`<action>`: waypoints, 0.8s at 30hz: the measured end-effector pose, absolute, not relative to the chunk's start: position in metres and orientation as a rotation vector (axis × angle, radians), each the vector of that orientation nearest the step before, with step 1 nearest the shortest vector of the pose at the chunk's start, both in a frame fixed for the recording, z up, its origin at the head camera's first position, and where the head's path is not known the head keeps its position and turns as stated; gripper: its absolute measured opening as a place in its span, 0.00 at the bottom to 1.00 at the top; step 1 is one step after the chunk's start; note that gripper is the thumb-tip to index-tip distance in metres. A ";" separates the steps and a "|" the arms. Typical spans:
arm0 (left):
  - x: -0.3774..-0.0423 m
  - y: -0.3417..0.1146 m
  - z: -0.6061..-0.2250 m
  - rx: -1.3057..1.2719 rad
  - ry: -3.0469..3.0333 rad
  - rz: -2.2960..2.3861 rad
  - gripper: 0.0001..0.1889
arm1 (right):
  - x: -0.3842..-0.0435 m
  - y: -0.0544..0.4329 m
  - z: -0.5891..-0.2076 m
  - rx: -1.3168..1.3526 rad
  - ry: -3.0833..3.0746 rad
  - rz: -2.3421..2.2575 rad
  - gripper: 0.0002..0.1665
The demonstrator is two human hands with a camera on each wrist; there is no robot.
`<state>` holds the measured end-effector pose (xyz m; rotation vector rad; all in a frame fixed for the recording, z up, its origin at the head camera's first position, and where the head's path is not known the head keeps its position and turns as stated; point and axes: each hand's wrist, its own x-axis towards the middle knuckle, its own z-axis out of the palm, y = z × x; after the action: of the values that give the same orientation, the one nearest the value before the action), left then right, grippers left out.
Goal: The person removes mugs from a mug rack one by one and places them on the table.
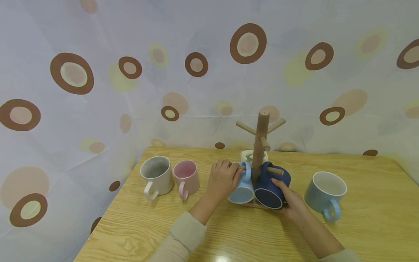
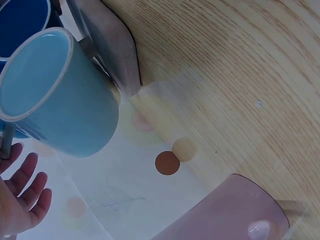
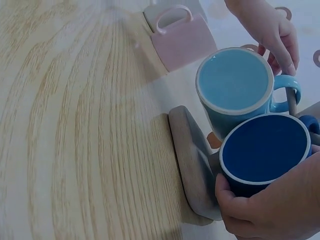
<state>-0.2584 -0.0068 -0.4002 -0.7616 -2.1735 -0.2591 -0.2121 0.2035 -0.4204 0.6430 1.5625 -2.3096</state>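
A wooden mug tree stands on the table, with a light blue mug and a dark blue mug hanging by their handles from its lower pegs, bottoms toward me. My left hand pinches the tip of the peg that bears the light blue mug; its other fingers curl loosely beside that mug's handle. With thumb and fingers my right hand grips the dark blue mug round its side, near the bottom rim. Behind the post, a cream mug is partly hidden.
To the left stand a white mug and a pink mug, both upright. A two-tone blue mug stands upright to the right of my right hand. A patterned cloth hangs behind the wooden table.
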 end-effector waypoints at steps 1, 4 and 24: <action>-0.258 -0.007 -0.400 -0.760 -2.178 -0.259 0.08 | -0.212 0.204 -0.420 0.641 1.554 -2.316 0.53; -0.257 -0.006 -0.399 -0.757 -2.193 -0.264 0.08 | -0.211 0.206 -0.420 0.641 1.544 -2.320 0.53; -0.257 -0.005 -0.400 -0.748 -2.193 -0.277 0.09 | -0.198 0.221 -0.419 0.606 1.536 -2.344 0.52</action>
<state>-0.2567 -0.0053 -0.4003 -0.7481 -2.1926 -0.2770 -0.1984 0.2214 -0.4192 0.6058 1.5355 -2.3440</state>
